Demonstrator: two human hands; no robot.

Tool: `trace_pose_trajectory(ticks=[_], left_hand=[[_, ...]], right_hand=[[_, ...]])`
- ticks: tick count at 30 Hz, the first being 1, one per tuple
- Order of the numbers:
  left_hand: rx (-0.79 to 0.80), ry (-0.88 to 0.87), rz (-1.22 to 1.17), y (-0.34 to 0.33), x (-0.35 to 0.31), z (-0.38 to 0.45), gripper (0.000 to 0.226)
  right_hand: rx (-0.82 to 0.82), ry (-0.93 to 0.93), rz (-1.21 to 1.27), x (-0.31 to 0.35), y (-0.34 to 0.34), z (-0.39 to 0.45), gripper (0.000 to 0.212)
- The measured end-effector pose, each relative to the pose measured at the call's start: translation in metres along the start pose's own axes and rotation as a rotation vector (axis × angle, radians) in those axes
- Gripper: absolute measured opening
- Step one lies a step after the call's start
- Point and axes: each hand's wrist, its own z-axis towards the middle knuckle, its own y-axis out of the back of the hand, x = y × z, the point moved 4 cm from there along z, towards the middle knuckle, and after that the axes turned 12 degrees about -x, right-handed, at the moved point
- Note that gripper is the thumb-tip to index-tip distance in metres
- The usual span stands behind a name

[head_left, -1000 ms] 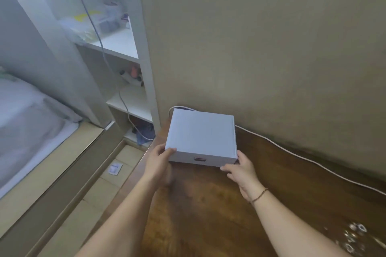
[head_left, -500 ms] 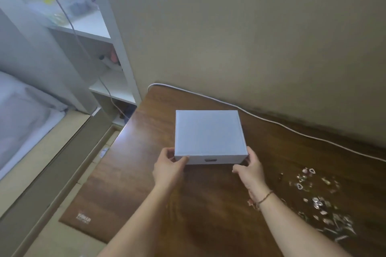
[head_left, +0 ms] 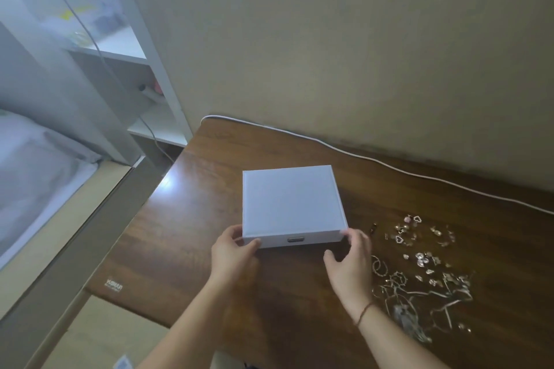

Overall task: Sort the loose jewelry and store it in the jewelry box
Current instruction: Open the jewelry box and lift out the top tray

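Two hands reach for one box on a brown table point(head_left: 192, 219). Far left is a bed point(head_left: 33, 177) with pale sheets. Next to it stands a white shelf point(head_left: 156, 75), and a thin wire point(head_left: 99, 51) hangs down in front of it. The things on the shelf are too blurry to tell.

Near the left front corner of the table there is small white writing point(head_left: 114, 284). It is too small to read.

The left hand point(head_left: 232, 255) holds the front left corner of the box point(head_left: 290, 204). The thumb lies on the front face and the fingers curl round the side.

The box is square, flat and pale, white with a bit of blue. Its lid is closed. A small metal catch point(head_left: 296, 239) sits in the middle of the front face. The box lies flat on the table, about in the middle, with no writing on it.

The right hand point(head_left: 350, 263) is at the front right corner. The fingertips touch the corner, but the thumb is off the box, so the hand is loose and not gripping. A thin red string point(head_left: 364, 311) goes round that wrist.

Right of the box is the jewelry point(head_left: 419, 263), spread loose on the table. There are little shiny heart shapes, rings, hoops and tangled chains. The pile is just beside the right hand and near the box, not touching it.

A white cord point(head_left: 389, 166) runs along the back of the table by the wall point(head_left: 359, 39).
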Motion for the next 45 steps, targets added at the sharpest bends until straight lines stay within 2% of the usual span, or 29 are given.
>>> trace_pose_trajectory(ticks=[2, 3, 5, 7, 9, 12, 15, 19, 23, 29, 38, 40, 42, 45], left_hand=[[0.035, 0.014, 0.037, -0.001, 0.003, 0.003, 0.03], [0.057, 0.028, 0.054, -0.001, 0.006, 0.003, 0.027], [0.077, 0.033, 0.112, 0.0, 0.008, 0.004, 0.021], [0.099, -0.015, 0.207, 0.003, 0.012, 0.008, 0.023], [0.129, -0.072, 0.314, 0.005, 0.016, 0.011, 0.032], [0.104, -0.202, 0.49, 0.007, 0.019, 0.02, 0.038], [0.099, -0.366, 0.62, 0.007, 0.012, 0.028, 0.026], [0.1, -0.48, 0.605, 0.003, 0.008, 0.035, 0.022], [0.127, -0.596, 0.616, 0.003, 0.004, 0.041, 0.022], [0.16, -0.694, 0.489, 0.003, 0.009, 0.05, 0.033], [0.263, -0.746, 0.232, 0.003, 0.015, 0.051, 0.024], [0.275, -0.736, 0.129, 0.005, 0.013, 0.052, 0.028], [0.251, -0.712, 0.03, 0.008, 0.006, 0.054, 0.04], [0.085, -0.762, -0.069, 0.013, -0.024, 0.061, 0.048]], right_hand=[[-0.084, 0.216, -0.147, 0.008, -0.002, -0.014, 0.021], [-0.111, 0.257, -0.215, 0.008, -0.005, -0.018, 0.017], [-0.081, 0.137, -0.276, 0.006, -0.015, -0.021, 0.015], [0.014, -0.001, -0.341, 0.004, -0.028, -0.027, 0.025], [0.064, -0.02, -0.422, 0.006, -0.039, -0.03, 0.039], [0.032, -0.052, -0.426, 0.015, -0.05, -0.03, 0.047], [-0.036, -0.071, -0.398, 0.023, -0.061, -0.031, 0.041], [-0.073, -0.109, -0.403, 0.029, -0.068, -0.034, 0.031], [-0.107, -0.122, -0.433, 0.03, -0.071, -0.03, 0.029], [-0.153, -0.061, -0.538, 0.031, -0.072, -0.029, 0.034], [-0.169, -0.047, -0.57, 0.028, -0.08, -0.033, 0.034], [-0.176, -0.053, -0.547, 0.025, -0.081, -0.033, 0.034], [-0.185, -0.054, -0.522, 0.022, -0.083, -0.033, 0.035], [-0.206, -0.025, -0.481, 0.017, -0.081, -0.035, 0.037]])
